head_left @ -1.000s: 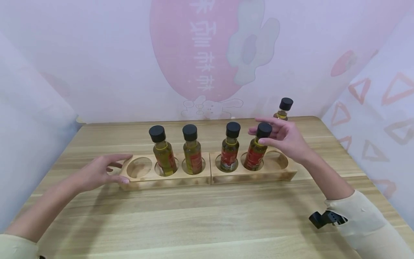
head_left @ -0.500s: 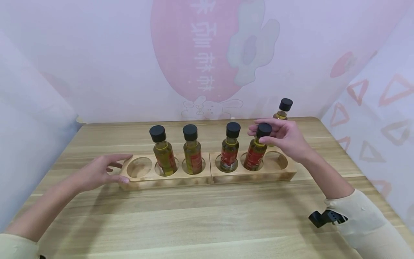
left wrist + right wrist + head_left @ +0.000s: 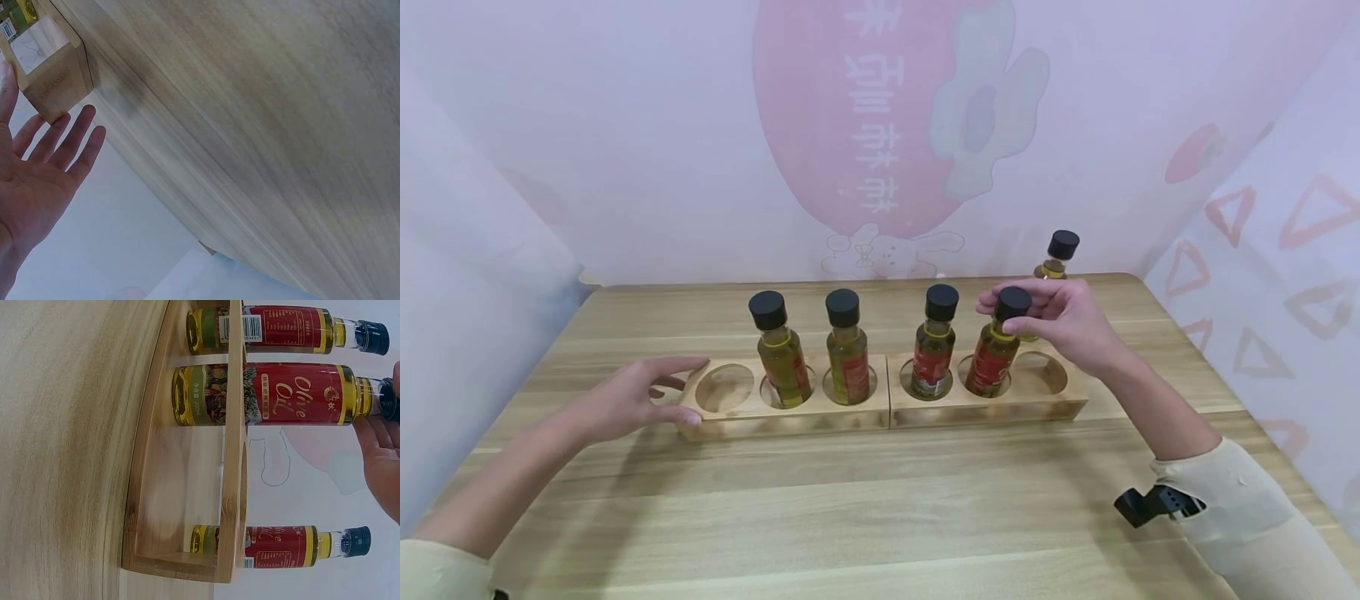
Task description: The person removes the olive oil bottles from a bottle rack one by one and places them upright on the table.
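Two wooden bottle racks, a left one [image 3: 805,422] and a right one [image 3: 985,412], stand end to end in a row. Across the left rack's outer end, my left hand [image 3: 625,402] holds it between thumb and forefinger; the other fingers [image 3: 78,137] spread loosely in the left wrist view. My right hand [image 3: 1063,325] pinches the neck of an olive oil bottle [image 3: 989,362], which stands in the right rack's middle hole. Its red label shows in the right wrist view. Beside it stands another oil bottle [image 3: 932,358]; two more, including a left-hand bottle [image 3: 785,367], stand in the left rack.
Behind the right hand, a further oil bottle [image 3: 1063,245] stands on the wooden table [image 3: 880,517], beyond the rack and partly hidden. A pale printed backdrop [image 3: 662,167] rises along the table's back edge, with side panels left and right.
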`<action>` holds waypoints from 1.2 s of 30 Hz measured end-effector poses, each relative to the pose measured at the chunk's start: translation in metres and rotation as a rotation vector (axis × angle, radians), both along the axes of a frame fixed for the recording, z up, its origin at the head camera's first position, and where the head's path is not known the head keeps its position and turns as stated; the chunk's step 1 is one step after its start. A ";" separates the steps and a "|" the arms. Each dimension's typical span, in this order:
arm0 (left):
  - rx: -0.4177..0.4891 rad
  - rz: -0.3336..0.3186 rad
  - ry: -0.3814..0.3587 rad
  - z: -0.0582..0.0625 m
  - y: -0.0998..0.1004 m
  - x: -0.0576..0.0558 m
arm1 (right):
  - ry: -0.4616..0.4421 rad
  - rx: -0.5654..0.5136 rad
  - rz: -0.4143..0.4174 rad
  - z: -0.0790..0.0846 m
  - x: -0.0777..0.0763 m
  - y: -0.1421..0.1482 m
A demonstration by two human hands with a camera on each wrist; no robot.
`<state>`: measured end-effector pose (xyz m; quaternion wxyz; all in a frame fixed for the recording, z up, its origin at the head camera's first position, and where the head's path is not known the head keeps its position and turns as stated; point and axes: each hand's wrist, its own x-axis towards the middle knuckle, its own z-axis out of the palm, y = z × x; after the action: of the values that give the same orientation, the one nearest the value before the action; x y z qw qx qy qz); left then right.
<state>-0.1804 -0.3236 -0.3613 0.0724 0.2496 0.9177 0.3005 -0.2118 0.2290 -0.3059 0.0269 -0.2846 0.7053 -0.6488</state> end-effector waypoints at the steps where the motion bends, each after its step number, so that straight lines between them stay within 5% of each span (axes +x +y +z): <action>1: 0.000 0.000 0.000 0.000 0.000 0.000 | 0.000 -0.001 0.002 0.000 0.000 0.000; 36: 0.017 0.001 -0.026 0.001 0.000 0.000 | -0.030 -0.032 0.001 0.000 0.000 0.000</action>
<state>-0.1800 -0.3232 -0.3600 0.0821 0.2459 0.9142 0.3114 -0.2115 0.2291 -0.3062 0.0332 -0.2755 0.6943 -0.6641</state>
